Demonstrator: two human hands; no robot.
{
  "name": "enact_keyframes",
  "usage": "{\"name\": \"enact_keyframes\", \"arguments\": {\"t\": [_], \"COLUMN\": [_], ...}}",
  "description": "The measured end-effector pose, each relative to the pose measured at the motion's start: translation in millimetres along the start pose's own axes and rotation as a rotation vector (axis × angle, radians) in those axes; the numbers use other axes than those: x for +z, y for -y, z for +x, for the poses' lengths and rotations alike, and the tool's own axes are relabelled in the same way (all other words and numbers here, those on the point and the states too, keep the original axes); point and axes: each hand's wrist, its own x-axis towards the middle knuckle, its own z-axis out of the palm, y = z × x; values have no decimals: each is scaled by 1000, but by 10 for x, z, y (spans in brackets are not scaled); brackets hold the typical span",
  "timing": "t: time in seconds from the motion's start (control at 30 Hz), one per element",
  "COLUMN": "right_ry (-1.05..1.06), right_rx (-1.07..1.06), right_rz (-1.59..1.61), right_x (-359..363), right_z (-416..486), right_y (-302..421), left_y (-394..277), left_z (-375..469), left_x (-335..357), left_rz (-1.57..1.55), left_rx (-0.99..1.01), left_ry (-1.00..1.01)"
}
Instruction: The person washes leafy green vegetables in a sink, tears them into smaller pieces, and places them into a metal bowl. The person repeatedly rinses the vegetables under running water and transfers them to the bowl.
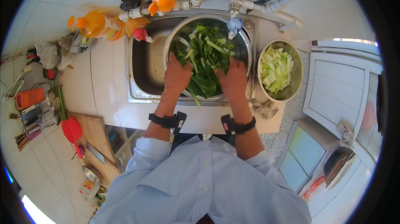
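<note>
A large steel basin (167, 41) sits over the right part of the sink, heaped with leafy greens (204, 49) and cut pale stems. My left hand (178, 74) reaches over the basin's left side, its fingers against the greens. At the right side my right hand (232, 77), a little blurred, has its thumb and fingers at the edge of the heap. The leaves hide whether either hand grips any. One broad leaf and a thin stalk hang over the near rim between my wrists. A blue-handled tap (235, 24) stands over the basin's far right side.
Right of the sink, a steel bowl (298, 68) holds chopped pale stalks (276, 69), with a crumpled rag (265, 109) near it. An orange soap bottle (101, 26) stands back left. Leftward are a cleaver (95, 152) on a wooden board (93, 130) and a red ladle (72, 130).
</note>
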Motion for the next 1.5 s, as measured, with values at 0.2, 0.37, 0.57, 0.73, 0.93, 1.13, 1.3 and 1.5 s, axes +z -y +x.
{"name": "enact_keyframes", "arguments": {"t": [0.2,0.37,0.57,0.73,0.93,1.13,1.3,1.5], "right_ry": [507,635,393,16,43,339,137,98], "right_rx": [-80,-179,-445,-369,138,221,161,-19], "right_rz": [103,-14,-277,-78,266,562,298,215], "right_x": [90,104,-86,110,642,614,136,104], "right_z": [-485,-321,105,384,256,316,179,53], "right_y": [417,312,325,172,-108,93,517,749], "left_y": [72,164,91,44,3,-115,-174,-158], "left_z": [-7,110,221,234,315,426,335,512], "left_x": [13,-96,-214,-158,222,352,252,93], "left_rz": [26,-7,-212,-44,-550,-875,-1117,-1262], "left_rx": [12,91,211,-90,-249,-279,-259,-286], "left_ry": [162,96,1,81,131,268,319,573]}}
